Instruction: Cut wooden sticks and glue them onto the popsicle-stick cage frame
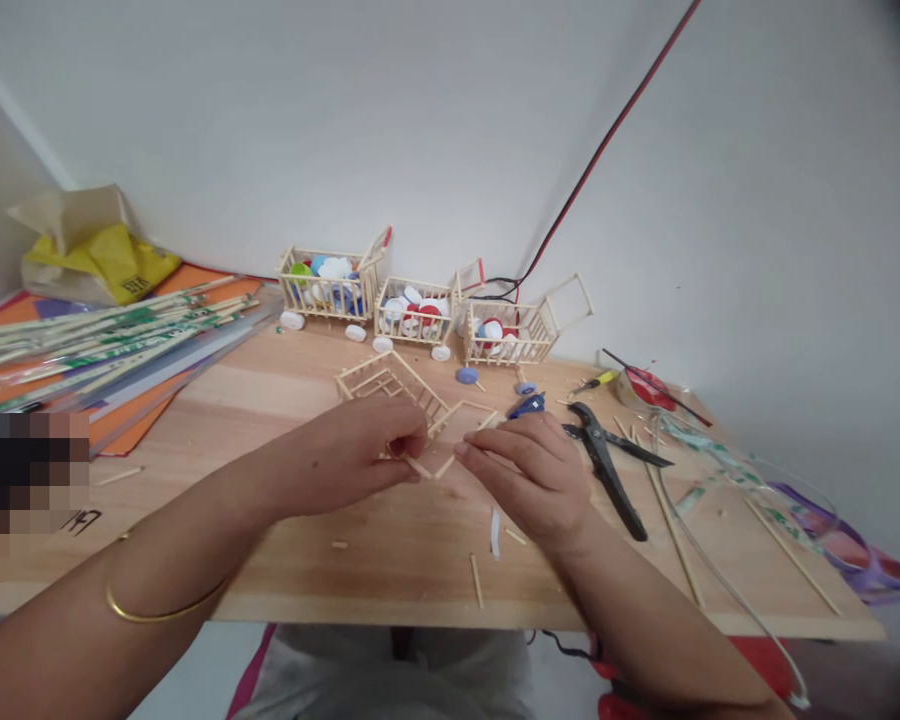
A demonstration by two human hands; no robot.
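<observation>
A small cart frame of thin wooden sticks (412, 385) sits at mid-table, its slatted basket tilted and a rectangular stick handle (461, 412) jutting to the right. My left hand (371, 435) is closed on the near side of this cart, covering part of the basket. With fingers and thumb pinched together, my right hand (536, 470) grips the handle's right side; the fingertips partly hide the sticks there. Just beyond the right hand lie a dark blue object (526, 405) and black-handled pliers (607, 470).
Three stick carts filled with bottle caps stand along the wall: left (326, 285), middle (414, 312) and right (510, 335). Bundled sticks (120, 340) lie on orange sheets at left. A glue-gun-like cable (720, 590), loose sticks (664, 520) and a red-and-white tape roll (649, 388) occupy the right.
</observation>
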